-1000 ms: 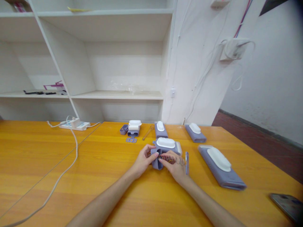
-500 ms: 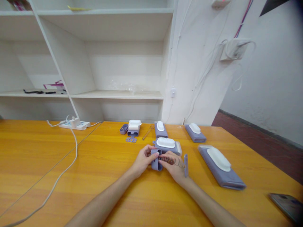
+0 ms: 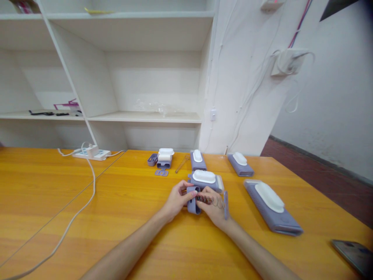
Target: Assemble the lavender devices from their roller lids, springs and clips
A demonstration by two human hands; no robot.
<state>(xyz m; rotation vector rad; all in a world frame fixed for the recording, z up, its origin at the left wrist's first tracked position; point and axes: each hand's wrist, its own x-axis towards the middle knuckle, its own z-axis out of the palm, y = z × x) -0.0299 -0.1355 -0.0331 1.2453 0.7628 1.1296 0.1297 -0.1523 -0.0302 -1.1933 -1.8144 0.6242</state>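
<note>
My left hand grips a short grey-purple plastic housing, its hollow end tipped toward me. My right hand pinches a dark metal coil spring close against the housing's right side. How far the spring reaches inside cannot be made out. From the fingers the spring's looser coils run right, ending by a thin flat grey-purple plate above my right wrist. Just behind both hands lies a grey-purple case with a white oval brush-like piece on top.
More grey-purple cases with white tops lie at the back, back right and right. Back left are a small cup-like part, a flat frame and another spring. A phone and a power strip also lie here.
The spring and the flat plate at its end have shifted slightly left, toward the housing. Both hands keep their grip, and the other things stay where they were.
</note>
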